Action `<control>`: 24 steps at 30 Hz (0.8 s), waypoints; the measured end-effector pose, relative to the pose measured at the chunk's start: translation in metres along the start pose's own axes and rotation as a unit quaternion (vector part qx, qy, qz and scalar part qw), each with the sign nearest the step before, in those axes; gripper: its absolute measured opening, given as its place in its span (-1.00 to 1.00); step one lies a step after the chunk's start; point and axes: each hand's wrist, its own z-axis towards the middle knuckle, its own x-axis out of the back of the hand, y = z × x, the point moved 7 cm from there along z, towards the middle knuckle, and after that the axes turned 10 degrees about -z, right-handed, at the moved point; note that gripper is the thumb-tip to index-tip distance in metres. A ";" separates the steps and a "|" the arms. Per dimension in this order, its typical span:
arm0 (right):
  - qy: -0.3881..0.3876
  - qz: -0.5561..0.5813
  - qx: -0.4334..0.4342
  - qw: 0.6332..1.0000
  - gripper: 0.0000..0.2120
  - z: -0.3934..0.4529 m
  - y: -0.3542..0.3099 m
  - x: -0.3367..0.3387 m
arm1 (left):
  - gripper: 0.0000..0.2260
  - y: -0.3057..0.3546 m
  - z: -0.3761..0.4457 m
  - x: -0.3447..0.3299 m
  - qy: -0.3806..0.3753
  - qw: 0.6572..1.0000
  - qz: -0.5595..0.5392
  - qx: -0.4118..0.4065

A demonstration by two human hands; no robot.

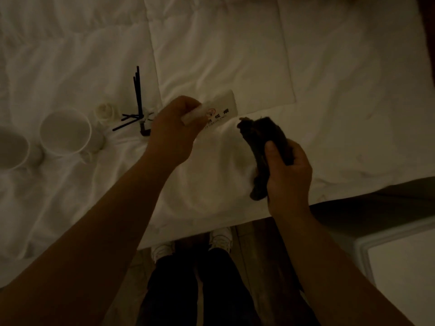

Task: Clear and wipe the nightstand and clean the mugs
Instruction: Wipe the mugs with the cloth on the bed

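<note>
Left hand pinching sign card, long axis toward two o'clock; right hand clamped on dark cloth at four o'clock, nearer

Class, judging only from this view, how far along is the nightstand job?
Done: two mugs and black sticks lie on the bed. In hand: left hand holds a white card, right hand a dark cloth. Left: wiping the nightstand, cleaning mugs.

Leftmost mug cut by left edge; sign card print too blurred to read.
</note>
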 end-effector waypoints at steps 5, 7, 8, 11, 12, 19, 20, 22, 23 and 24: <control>-0.006 0.039 -0.037 0.999 -0.87 -0.003 0.004 0.001 | -0.79 -0.003 0.016 -0.016 -0.068 0.965 0.232 -0.099; -0.010 0.044 -0.033 0.998 -0.87 -0.001 0.001 0.001 | -0.65 -0.011 0.015 -0.017 -0.080 0.958 0.260 -0.090; -0.009 0.043 -0.027 0.999 -0.86 0.000 -0.002 0.001 | -0.56 -0.012 0.011 -0.017 -0.080 0.959 0.256 -0.089; -0.016 0.041 0.006 0.999 -0.86 0.002 -0.013 0.000 | -0.44 0.000 -0.012 -0.012 -0.036 0.961 0.233 -0.142; -0.022 0.038 0.021 0.999 -0.85 0.002 -0.019 0.000 | -0.45 0.008 -0.023 -0.011 -0.020 0.958 0.232 -0.164; -0.103 -0.090 0.202 0.970 -0.72 -0.032 -0.080 -0.011 | -0.62 0.018 -0.076 -0.025 -0.114 0.939 -0.260 0.192; -0.125 -0.118 0.239 0.956 -0.69 -0.041 -0.094 -0.013 | -0.54 0.027 -0.084 -0.027 -0.152 0.878 -0.382 0.246; -0.176 -0.177 0.279 0.927 -0.58 -0.059 -0.119 -0.019 | -0.46 0.050 -0.095 -0.017 -0.186 0.815 -0.487 0.252; -0.200 -0.190 0.295 0.915 -0.53 -0.068 -0.132 -0.020 | -0.47 0.061 -0.098 -0.007 -0.190 0.818 -0.491 0.231; -0.221 -0.188 0.308 0.906 -0.50 -0.076 -0.146 -0.022 | -0.52 0.072 -0.100 0.004 -0.185 0.833 -0.478 0.209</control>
